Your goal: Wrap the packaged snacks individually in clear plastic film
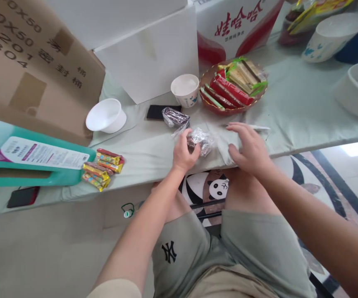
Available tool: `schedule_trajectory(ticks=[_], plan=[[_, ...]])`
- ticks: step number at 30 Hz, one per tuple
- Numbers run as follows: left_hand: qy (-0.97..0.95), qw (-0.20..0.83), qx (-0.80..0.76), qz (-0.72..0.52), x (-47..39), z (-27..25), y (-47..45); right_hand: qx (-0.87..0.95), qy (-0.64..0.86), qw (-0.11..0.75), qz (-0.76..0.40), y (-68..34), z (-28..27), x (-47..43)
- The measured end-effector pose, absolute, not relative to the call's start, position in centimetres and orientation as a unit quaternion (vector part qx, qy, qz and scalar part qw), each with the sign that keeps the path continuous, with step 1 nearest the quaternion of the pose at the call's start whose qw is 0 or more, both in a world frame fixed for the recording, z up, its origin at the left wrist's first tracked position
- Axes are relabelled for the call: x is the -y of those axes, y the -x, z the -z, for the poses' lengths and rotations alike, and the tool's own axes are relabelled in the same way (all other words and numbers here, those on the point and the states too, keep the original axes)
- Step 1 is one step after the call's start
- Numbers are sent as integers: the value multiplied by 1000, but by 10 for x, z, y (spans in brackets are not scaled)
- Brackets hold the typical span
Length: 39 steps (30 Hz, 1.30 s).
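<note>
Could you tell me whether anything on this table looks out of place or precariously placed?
Two things stand out. The small pile of colourful snack bars sits right at the table's front edge, and the large teal jug lies on its side beside them. The left hand grips a crinkled clear packet; the right hand rests flat nearby.

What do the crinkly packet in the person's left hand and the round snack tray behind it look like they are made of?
The packet in the left hand looks like thin clear plastic film: glossy, creased, dark contents showing through. The tray looks like shiny coppery plastic or metal; which, I cannot tell.
</note>
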State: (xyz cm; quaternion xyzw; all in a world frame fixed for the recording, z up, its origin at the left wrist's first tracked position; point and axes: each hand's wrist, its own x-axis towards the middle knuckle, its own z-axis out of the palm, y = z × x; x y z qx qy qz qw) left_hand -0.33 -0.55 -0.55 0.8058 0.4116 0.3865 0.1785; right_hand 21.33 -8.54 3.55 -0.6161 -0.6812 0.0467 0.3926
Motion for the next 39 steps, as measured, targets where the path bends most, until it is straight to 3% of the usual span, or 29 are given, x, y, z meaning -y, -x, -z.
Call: schedule_trajectory(ticks=[7, 14, 27, 29, 35, 39], plan=[[-834, 147, -392, -359, 8, 2, -1, 700, 604, 362, -119, -195, -13, 71], [-867, 147, -365, -306, 14, -2, -3, 644, 620, 437, -98, -221, -4, 77], [-765, 194, -446, -422, 5, -1, -1, 549, 653, 495, -165, -227, 7, 75], [-710, 222, -494, -450, 3, -2, 1, 525, 652, 519, -173, -227, 9, 74], [-470, 431, -577, -510, 14, -9, 6, 464, 651, 571, -189, -234, 12, 73], [-517, 477, -538, -465, 11, -24, -2, 441, 643, 595, -198, -240, 15, 73]])
